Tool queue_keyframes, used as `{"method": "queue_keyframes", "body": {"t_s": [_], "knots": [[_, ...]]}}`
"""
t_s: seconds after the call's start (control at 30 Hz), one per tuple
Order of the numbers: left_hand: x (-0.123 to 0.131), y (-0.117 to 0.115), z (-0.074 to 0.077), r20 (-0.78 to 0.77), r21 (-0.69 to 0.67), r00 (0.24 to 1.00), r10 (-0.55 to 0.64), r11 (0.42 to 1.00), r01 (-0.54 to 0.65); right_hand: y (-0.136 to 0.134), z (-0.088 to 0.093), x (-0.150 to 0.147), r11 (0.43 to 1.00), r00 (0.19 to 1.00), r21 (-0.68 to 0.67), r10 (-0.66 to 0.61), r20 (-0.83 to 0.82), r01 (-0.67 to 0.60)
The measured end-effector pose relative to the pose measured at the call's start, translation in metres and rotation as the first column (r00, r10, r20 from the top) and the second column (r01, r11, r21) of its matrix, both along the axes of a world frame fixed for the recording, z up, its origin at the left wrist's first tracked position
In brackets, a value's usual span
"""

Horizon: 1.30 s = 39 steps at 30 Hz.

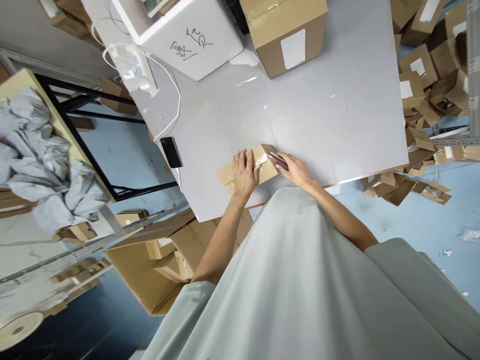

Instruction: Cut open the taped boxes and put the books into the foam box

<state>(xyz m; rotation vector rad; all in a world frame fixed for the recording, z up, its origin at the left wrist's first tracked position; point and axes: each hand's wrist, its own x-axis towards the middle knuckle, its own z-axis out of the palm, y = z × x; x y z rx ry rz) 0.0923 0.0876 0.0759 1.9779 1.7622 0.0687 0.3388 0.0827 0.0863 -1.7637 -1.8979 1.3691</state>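
A small cardboard box (268, 172) with shiny clear tape along its top lies near the table's front edge. My left hand (244, 174) grips it from above, the fingers reaching over its far edge and the thumb on top. In my right hand (297, 171) is a red and black box cutter (278, 161), closed in the fingers. Its tip points at the taped right end of the box; whether the blade touches the tape I cannot tell.
On the grey table (337, 125) are a larger carton (288, 30), a white foam box (195, 40), a power strip (137, 70) and a black phone (171, 152) on a white cable. An open carton (150, 265) stands below left. Opened boxes (423, 90) pile up at right.
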Motion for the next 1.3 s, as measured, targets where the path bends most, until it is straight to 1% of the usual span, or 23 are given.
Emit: {"method": "queue_keyframes", "body": {"t_s": [0.07,0.17,0.4,0.63,0.73,0.83,0.97,1.07,1.17,1.23,1.3], "knots": [[0.003,-0.005,-0.005,0.008,0.017,0.999,0.031,0.999,-0.031,0.004,0.002,-0.003,1.000,0.999,-0.004,0.014,0.048,-0.014],[0.004,-0.006,-0.010,0.029,0.021,0.999,0.039,0.999,-0.040,0.009,0.003,-0.005,0.999,0.994,-0.008,0.047,0.094,-0.046],[0.003,-0.005,-0.009,0.050,0.014,0.998,0.042,0.999,-0.042,0.015,0.001,0.005,0.987,0.976,0.013,0.158,0.148,-0.161],[0.002,-0.003,-0.010,0.061,0.017,0.997,0.045,0.999,-0.046,0.040,0.013,0.009,0.953,0.934,0.048,0.283,0.220,-0.300],[0.001,-0.001,-0.012,0.079,0.009,0.995,0.057,0.998,-0.058,0.044,0.017,0.017,0.930,0.912,0.048,0.347,0.220,-0.365],[0.002,-0.002,-0.013,0.096,0.000,0.992,0.077,0.997,-0.078,0.036,0.019,0.026,0.916,0.894,0.017,0.388,0.223,-0.401],[0.005,-0.005,-0.010,0.098,-0.003,0.994,0.055,0.998,-0.055,0.017,0.020,0.033,0.920,0.896,0.003,0.380,0.228,-0.391],[0.004,-0.006,-0.001,0.100,-0.024,0.995,0.026,0.999,-0.024,0.007,0.021,0.034,0.924,0.896,-0.005,0.373,0.242,-0.383],[-0.005,0.001,0.011,0.110,-0.016,0.994,0.002,1.000,0.000,0.000,0.021,0.031,0.936,0.904,-0.018,0.345,0.251,-0.352],[-0.013,0.009,0.017,0.091,0.052,0.994,0.055,0.997,-0.060,-0.004,0.021,0.028,0.944,0.913,-0.016,0.322,0.251,-0.329],[-0.018,0.018,0.020,0.068,0.140,0.990,0.126,0.981,-0.135,-0.006,0.021,0.026,0.949,0.918,-0.012,0.306,0.251,-0.314]]}}
